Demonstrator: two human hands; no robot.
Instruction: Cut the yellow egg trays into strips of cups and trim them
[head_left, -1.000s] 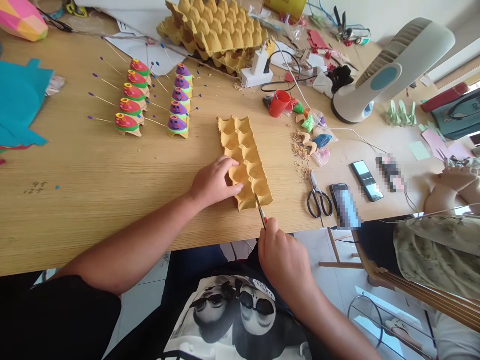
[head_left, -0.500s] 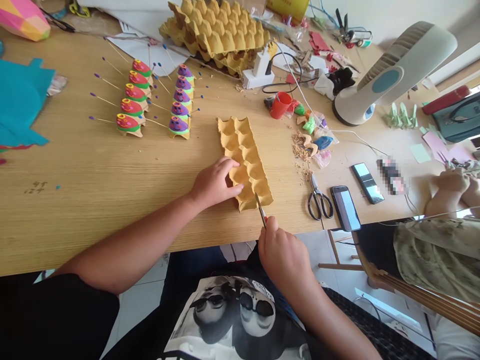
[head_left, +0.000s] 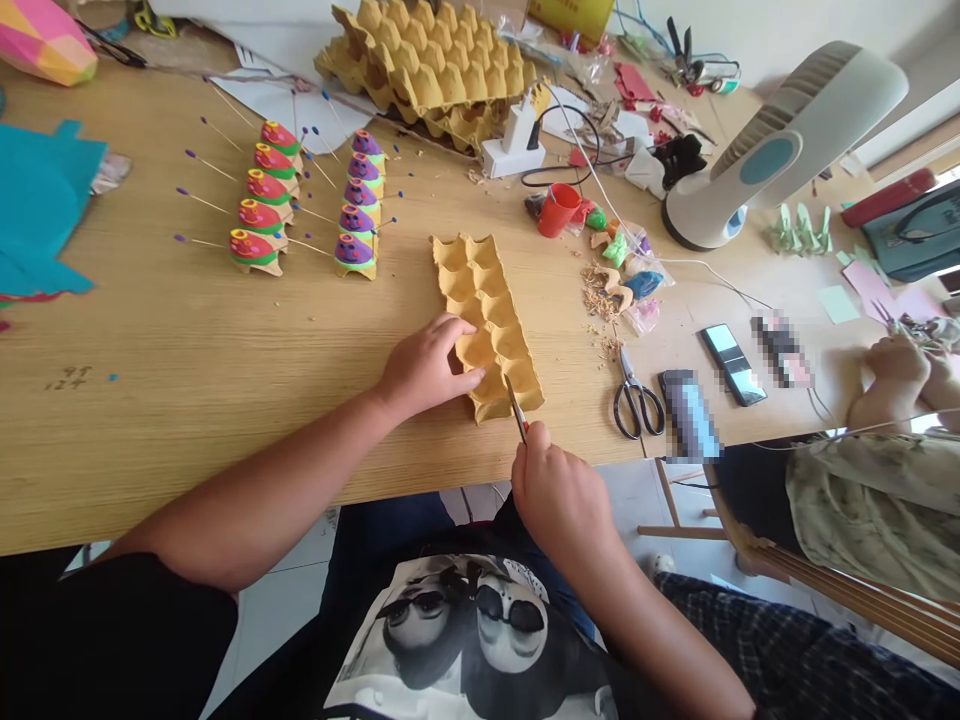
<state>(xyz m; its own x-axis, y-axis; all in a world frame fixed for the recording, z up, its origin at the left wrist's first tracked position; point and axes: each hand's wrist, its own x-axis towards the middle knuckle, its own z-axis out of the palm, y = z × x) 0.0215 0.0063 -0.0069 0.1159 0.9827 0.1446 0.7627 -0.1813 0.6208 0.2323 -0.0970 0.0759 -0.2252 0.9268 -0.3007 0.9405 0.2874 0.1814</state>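
A yellow egg carton strip with two rows of cups lies on the wooden table in front of me. My left hand holds its left edge, thumb and fingers spread over the near cups. Wrapped in my right hand is a slim knife with a bit of red at the handle. Its blade lies over the carton's near end, between the cups; how deep it sits I cannot tell. Black-handled scissors rest on the table to the right of the carton.
Painted egg-cup figures with stick feelers stand in two rows at the left. Stacked egg trays, a red cup and a white fan are farther back. Phones lie at right, near another person's hands.
My right hand has moved slightly forward, and the knife's tip has slid a little farther up the carton. My left hand keeps its place on the carton.
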